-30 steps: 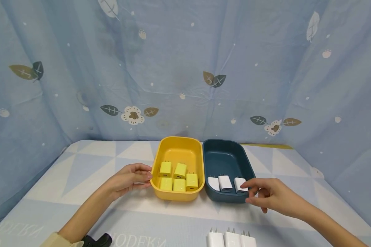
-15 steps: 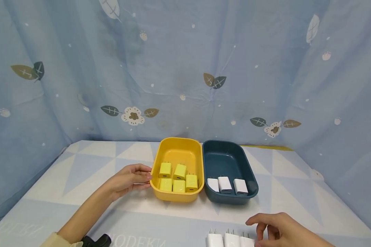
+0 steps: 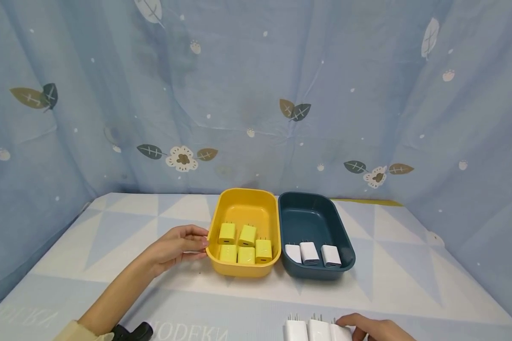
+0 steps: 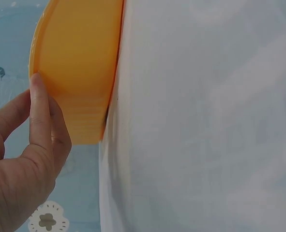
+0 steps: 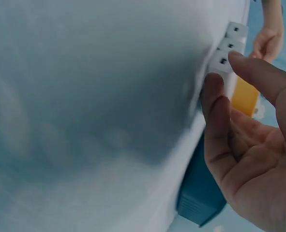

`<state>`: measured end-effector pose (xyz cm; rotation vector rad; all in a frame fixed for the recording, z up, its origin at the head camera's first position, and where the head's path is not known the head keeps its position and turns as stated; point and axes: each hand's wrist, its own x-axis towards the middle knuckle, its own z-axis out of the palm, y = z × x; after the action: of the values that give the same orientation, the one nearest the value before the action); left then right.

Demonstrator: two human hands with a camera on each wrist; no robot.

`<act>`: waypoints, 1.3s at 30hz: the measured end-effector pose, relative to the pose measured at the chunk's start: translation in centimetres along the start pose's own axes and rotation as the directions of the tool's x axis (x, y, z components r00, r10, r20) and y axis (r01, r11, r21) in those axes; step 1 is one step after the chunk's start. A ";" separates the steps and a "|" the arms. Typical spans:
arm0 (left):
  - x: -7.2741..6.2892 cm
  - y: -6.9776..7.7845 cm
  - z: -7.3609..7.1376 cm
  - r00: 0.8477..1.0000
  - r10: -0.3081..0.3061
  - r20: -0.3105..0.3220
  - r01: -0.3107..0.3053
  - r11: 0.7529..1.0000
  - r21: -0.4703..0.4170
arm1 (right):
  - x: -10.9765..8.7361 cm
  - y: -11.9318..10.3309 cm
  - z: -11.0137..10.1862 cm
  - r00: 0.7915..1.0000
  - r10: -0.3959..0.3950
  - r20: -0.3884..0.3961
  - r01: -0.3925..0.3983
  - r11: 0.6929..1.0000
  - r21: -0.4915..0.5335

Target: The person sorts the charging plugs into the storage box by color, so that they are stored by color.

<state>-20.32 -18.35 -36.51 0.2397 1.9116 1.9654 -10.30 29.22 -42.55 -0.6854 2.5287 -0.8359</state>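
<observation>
Yellow charger plugs (image 3: 246,255) lie in the front half of a yellow bin (image 3: 249,271). My left hand (image 3: 175,246) touches that bin's left side at the rim with its fingertips, the fingers fairly straight. Beside it, a dark blue bin (image 3: 313,272) holds three white charger plugs (image 3: 309,253). At the bottom edge of the head view, three more white chargers (image 3: 296,330) stand in a row, prongs up. My right hand (image 3: 377,329) pinches the rightmost white charger (image 3: 339,333) of that row. In the right wrist view its fingertips lie on either side of that charger (image 5: 221,64).
The two bins stand side by side at the back of a table covered by a patterned cloth (image 3: 123,237). A blue leaf-print curtain (image 3: 239,71) hangs behind. A black object (image 3: 132,331) is at my left forearm.
My right hand has moved from the blue bin's front right corner down to the row of white chargers and taken the rightmost one between its fingers. The left hand stays on the yellow bin.
</observation>
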 end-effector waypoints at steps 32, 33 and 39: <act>0.2 0.0 -0.1 1.000 -0.004 0.000 0.004 1.000 -0.003 | -1.0 -1.5 -1.5 0.979 -0.197 -0.046 0.202 0.948 0.246; 0.2 0.0 -0.1 1.000 -0.005 -0.001 0.005 1.000 -0.003 | -1.0 -1.6 -1.6 0.979 -0.197 -0.041 0.201 0.947 0.250; 0.2 -0.2 -0.2 1.000 -0.012 -0.005 0.012 1.000 -0.007 | -1.0 -2.4 -2.7 0.959 -0.278 -0.054 0.281 0.915 0.290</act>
<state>-20.53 -18.43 -36.76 0.2211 1.9050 1.9669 -10.05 29.31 -38.81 -0.9536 2.2742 -1.2880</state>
